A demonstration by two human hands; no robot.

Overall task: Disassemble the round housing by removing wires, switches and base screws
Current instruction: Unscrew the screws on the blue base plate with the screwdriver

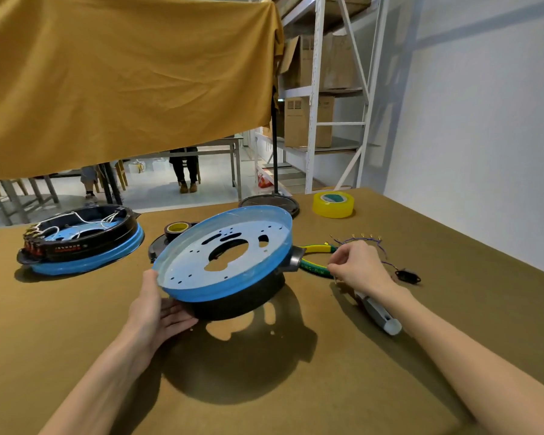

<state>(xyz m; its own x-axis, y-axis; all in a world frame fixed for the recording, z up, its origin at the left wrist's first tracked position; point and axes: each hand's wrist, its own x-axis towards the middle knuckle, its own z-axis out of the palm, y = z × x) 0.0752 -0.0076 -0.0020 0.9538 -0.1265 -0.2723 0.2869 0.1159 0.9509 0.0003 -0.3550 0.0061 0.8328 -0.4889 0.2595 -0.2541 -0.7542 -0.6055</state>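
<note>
A round black housing [242, 304] with a blue-filmed perforated plate inside is tilted up off the table at the centre. My left hand [157, 309] cups its near left rim from below, thumb on the blue edge. To the right of the housing, my right hand [357, 266] pinches something small and thin, perhaps a screw, just above the table. A loose bundle of wires [369, 241] with small terminals lies beyond that hand, ending at a small black switch [407, 275].
A second housing [82, 243], with wires and red switches fitted, sits at the far left. Yellow-green pliers [316, 259] lie behind the tilted housing, a grey screwdriver [379, 312] under my right wrist. Two tape rolls [333, 204] [178, 230] and black lids rest farther back.
</note>
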